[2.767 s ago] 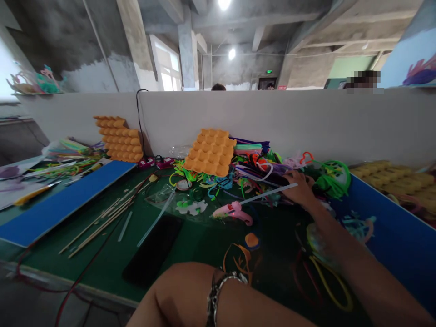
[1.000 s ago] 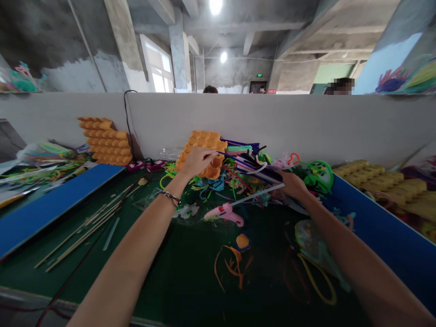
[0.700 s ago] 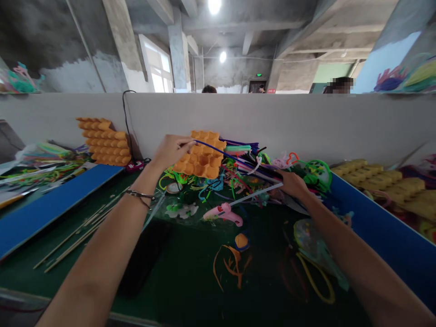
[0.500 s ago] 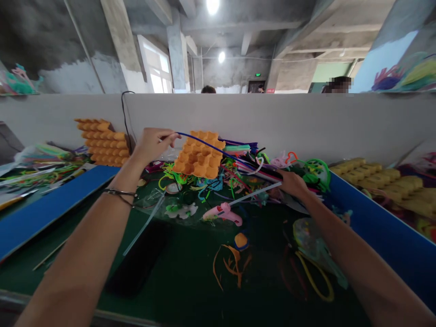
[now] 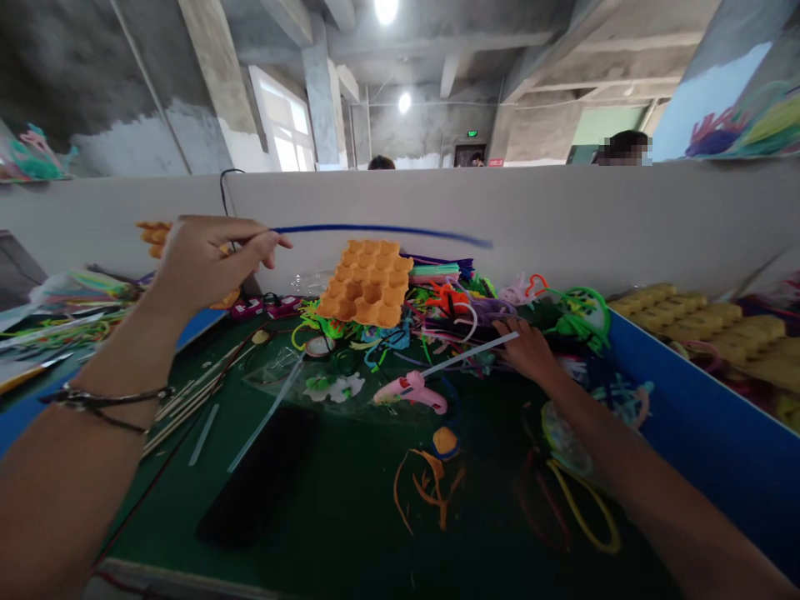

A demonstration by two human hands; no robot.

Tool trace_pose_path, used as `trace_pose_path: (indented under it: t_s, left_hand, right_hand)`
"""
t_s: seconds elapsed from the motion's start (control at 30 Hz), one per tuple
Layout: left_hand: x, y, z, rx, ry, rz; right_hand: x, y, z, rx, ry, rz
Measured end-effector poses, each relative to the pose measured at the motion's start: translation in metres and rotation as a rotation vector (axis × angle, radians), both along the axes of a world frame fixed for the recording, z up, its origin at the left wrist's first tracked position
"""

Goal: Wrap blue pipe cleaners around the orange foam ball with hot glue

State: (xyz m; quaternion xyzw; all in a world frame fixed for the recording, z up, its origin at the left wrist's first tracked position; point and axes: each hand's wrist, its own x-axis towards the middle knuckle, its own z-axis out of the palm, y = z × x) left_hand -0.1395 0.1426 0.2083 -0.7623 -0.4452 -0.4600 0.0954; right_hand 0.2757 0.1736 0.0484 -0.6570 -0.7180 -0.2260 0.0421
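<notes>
My left hand [image 5: 206,258] is raised at the left and pinches one end of a long blue pipe cleaner [image 5: 381,232], which stretches out level to the right in front of the grey partition. My right hand [image 5: 528,348] rests palm down on the heap of coloured pipe cleaners [image 5: 462,304], fingers spread, beside a clear glue stick [image 5: 472,353]. That stick runs into a pink glue gun [image 5: 412,392] lying on the green table [image 5: 350,492]. An orange egg-crate foam piece [image 5: 367,282] leans on the heap.
A black phone [image 5: 256,475] and wooden sticks [image 5: 187,400] lie to the left. Blue boards [image 5: 700,417] flank the table on both sides. Yellow foam trays [image 5: 718,321] sit at the right. A grey partition [image 5: 562,217] closes the back, with people's heads behind it.
My left hand reached to the heap, pinched the blue pipe cleaner and drew it out up and to the left until it came free. My right hand stayed on the heap.
</notes>
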Motion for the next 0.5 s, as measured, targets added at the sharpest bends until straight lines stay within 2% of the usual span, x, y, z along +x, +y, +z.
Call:
trace_pose_path:
  t_s: [0.13, 0.3, 0.4, 0.5]
  left_hand:
    - [0.018, -0.014, -0.001, 0.054, 0.093, -0.077]
    - [0.036, -0.027, -0.004, 0.119, 0.196, -0.15]
    - [0.046, -0.035, -0.002, 0.214, 0.278, -0.208]
    - [0.056, -0.046, 0.004, 0.283, 0.317, -0.2]
  right_hand:
    - [0.0, 0.001, -0.007, -0.017, 0.012, 0.019]
    - [0.006, -0.003, -0.004, -0.047, 0.085, 0.057]
    - [0.01, -0.013, 0.004, -0.032, 0.144, 0.1]
    - [0.02, -0.026, 0.021, 0.034, 0.212, 0.112]
